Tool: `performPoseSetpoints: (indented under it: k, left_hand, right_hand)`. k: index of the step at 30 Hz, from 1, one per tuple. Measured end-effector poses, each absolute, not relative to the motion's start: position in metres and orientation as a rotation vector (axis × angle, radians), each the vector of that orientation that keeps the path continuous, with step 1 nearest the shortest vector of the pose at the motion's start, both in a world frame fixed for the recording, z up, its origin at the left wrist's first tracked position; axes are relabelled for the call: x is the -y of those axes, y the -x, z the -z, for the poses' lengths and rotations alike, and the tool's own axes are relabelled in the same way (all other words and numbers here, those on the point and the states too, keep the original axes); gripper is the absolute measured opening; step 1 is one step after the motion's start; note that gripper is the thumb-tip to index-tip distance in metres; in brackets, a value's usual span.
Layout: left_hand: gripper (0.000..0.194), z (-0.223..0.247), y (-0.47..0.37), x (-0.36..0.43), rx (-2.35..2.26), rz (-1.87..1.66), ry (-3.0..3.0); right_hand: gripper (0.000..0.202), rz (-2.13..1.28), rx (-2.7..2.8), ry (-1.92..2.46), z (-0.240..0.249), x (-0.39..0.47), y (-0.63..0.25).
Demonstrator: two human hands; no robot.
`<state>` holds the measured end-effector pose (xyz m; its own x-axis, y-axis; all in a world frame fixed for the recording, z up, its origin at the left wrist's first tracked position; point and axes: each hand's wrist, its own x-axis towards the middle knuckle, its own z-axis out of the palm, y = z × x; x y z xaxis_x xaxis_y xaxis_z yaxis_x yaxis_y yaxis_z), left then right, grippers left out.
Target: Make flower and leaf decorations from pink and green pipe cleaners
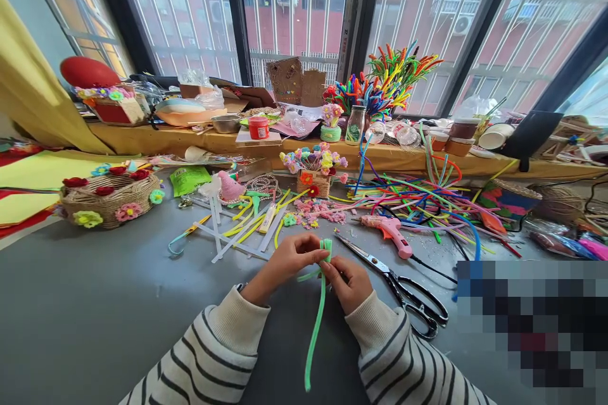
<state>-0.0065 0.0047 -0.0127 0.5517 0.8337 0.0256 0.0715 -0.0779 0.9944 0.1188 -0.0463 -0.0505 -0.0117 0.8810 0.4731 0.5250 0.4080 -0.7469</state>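
Over the counter, mid-frame, the left hand and right hand pinch bunched green pipe cleaners between their fingers; a tail hangs toward the lower edge. Print on the red jar, upper centre, and green packet, centre left, is unreadable.

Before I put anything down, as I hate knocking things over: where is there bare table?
The widest bare patch of table lies at left front, between the flower basket and the left sleeve. Crowded: loose pipe cleaners along the back right, scissors beside the right hand, a glue gun beyond. The right front is pixelated.
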Motion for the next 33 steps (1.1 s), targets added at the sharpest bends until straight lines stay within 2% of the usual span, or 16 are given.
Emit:
performPoseSetpoints:
  k: [15,25,28,33]
  left_hand:
    - [0.026,0.0102,0.0079,-0.0046,-0.915,-0.589,-1.348]
    - [0.024,0.0099,0.0084,-0.0026,-0.765,-0.638,-1.363]
    - [0.017,0.0119,0.0079,-0.0038,-0.745,-0.677,-1.395]
    - [0.024,0.0146,0.0054,-0.0060,-0.775,-0.717,-1.403]
  right_hand:
    - [0.036,-0.446,1.393,1.336,0.0472,0.0474,-0.1232]
    - [0.032,-0.629,1.688,1.242,0.0457,0.0485,-0.1232]
    - [0.031,-0.591,1.720,1.219,0.0440,0.0492,-0.1224]
    - [0.033,-0.523,1.658,1.251,0.0463,0.0481,-0.1220]
